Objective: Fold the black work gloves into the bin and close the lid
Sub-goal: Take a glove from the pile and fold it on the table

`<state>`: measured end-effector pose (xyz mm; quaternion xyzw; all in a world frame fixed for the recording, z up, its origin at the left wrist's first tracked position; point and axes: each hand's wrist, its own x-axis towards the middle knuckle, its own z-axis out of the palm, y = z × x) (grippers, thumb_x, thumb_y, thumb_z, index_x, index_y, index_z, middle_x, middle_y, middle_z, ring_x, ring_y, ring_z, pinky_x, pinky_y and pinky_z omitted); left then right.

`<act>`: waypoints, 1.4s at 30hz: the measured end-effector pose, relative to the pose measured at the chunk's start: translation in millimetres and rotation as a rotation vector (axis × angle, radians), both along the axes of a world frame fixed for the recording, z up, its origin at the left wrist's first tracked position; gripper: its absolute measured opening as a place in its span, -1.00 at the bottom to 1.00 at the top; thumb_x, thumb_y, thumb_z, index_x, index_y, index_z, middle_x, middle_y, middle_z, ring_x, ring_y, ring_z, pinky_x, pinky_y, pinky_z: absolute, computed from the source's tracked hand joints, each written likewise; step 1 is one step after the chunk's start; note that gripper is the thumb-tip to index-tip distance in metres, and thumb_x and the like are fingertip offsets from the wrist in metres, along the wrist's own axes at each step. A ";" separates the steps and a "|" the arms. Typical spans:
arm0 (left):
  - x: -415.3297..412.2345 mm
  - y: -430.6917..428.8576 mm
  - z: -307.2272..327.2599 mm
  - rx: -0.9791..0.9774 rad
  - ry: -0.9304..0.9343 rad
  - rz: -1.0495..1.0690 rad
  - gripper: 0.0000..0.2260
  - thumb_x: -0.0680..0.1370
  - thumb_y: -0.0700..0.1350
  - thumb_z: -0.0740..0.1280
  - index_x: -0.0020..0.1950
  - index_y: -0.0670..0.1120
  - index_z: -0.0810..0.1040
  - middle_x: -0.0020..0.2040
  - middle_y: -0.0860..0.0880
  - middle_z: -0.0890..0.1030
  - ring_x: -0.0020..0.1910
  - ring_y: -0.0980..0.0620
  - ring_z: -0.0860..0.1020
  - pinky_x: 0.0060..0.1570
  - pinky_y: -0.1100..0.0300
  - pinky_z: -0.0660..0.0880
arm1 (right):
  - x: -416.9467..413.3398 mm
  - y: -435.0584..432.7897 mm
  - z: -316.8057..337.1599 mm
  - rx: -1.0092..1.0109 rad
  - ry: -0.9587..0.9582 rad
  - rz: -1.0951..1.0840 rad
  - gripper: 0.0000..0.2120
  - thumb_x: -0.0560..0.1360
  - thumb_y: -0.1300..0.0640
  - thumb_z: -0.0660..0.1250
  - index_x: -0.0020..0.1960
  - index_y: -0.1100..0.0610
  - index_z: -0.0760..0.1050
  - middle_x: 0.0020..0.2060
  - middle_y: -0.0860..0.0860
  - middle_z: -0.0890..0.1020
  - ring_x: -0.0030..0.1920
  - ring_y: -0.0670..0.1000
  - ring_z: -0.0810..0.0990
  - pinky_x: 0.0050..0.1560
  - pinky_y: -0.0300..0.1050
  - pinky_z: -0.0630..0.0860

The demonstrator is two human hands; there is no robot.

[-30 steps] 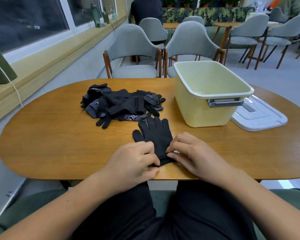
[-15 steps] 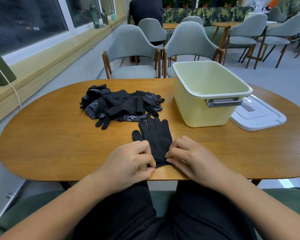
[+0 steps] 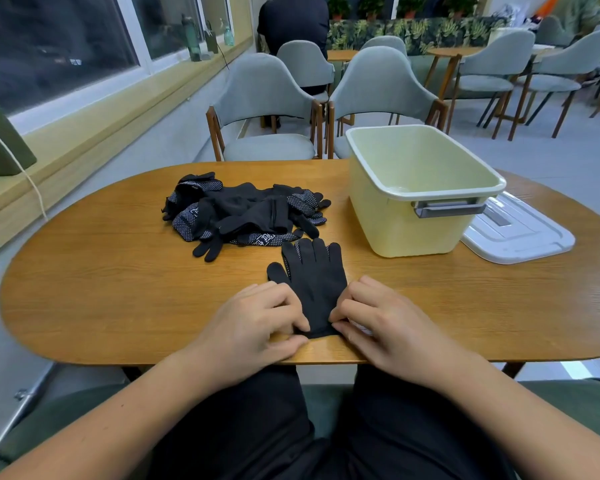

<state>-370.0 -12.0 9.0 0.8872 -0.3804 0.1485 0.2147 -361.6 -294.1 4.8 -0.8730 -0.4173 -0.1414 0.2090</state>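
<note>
While one black work glove (image 3: pixel 314 278) lay flat by the near edge of the oval wooden tabletop (image 3: pixel 118 289), its fingers pointing toward the far side, both hands were at its cuff. The left hand (image 3: pixel 253 327) had its fingers curled and pinched the cuff's left corner. The right hand (image 3: pixel 385 323) pinched the right corner between curled fingertips and thumb. Just beyond the glove's fingertips, a loose pile of black work gloves (image 3: pixel 243 213), several with white-dotted palms, sat heaped left of the tabletop's middle. To the right of that pile stood the pale yellow plastic bin (image 3: pixel 395 230), open at the top, with a grey handle (image 3: pixel 447 207) on its near end. Its white lid (image 3: pixel 520 233) lay flat on the tabletop just right of the bin, partly hidden behind it. Two grey upholstered chairs (image 3: pixel 267 109) stood at the far side.
</note>
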 end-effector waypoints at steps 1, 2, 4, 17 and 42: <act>0.5 0.3 -1.7 -0.002 -0.001 -0.006 -0.92 0.58 0.02 0.52 0.04 0.07 0.72 -0.02 0.18 0.60 -0.04 0.15 0.56 -0.02 0.10 0.47 | -0.1 0.0 -0.5 -0.001 0.001 0.000 -0.86 0.74 0.06 0.30 0.15 0.06 0.62 0.05 -0.07 0.57 0.04 0.00 0.49 0.01 -0.03 0.50; 1.2 0.4 -3.2 0.001 -0.001 -0.010 -0.92 0.59 0.03 0.51 0.05 0.08 0.73 -0.03 0.18 0.62 -0.05 0.15 0.57 -0.03 0.11 0.46 | -0.1 -0.1 -0.9 -0.002 0.003 -0.001 -0.86 0.74 0.07 0.30 0.15 0.07 0.62 0.05 -0.07 0.57 0.03 0.01 0.49 0.01 -0.02 0.50; 2.4 0.6 -5.4 0.000 -0.009 -0.023 -0.91 0.60 0.03 0.51 0.08 0.09 0.75 -0.02 0.19 0.64 -0.05 0.15 0.57 -0.02 0.15 0.43 | -0.2 -0.2 -1.1 0.005 0.009 -0.005 -0.86 0.74 0.09 0.29 0.14 0.08 0.61 0.04 -0.05 0.58 0.03 0.04 0.50 0.00 0.02 0.50; 15.5 -3.6 11.6 -0.088 0.129 0.005 -0.85 0.64 0.14 0.44 0.01 0.12 0.76 -0.06 0.24 0.69 -0.02 0.20 0.62 0.06 0.17 0.50 | -2.2 0.5 -2.0 -0.001 0.061 -0.010 -0.87 0.71 -0.04 0.35 0.14 0.00 0.61 0.03 -0.12 0.52 0.01 -0.01 0.52 0.02 0.02 0.52; 154.7 -36.5 41.3 0.110 0.339 0.461 -0.95 0.56 -0.06 0.51 -0.09 0.08 0.73 -0.15 0.15 0.69 -0.06 0.16 0.64 -0.07 0.14 0.60 | -9.4 3.6 -1.5 -0.001 0.074 -0.036 -0.86 0.72 -0.05 0.34 0.15 -0.03 0.62 0.04 -0.15 0.50 0.04 -0.11 0.48 0.03 -0.11 0.50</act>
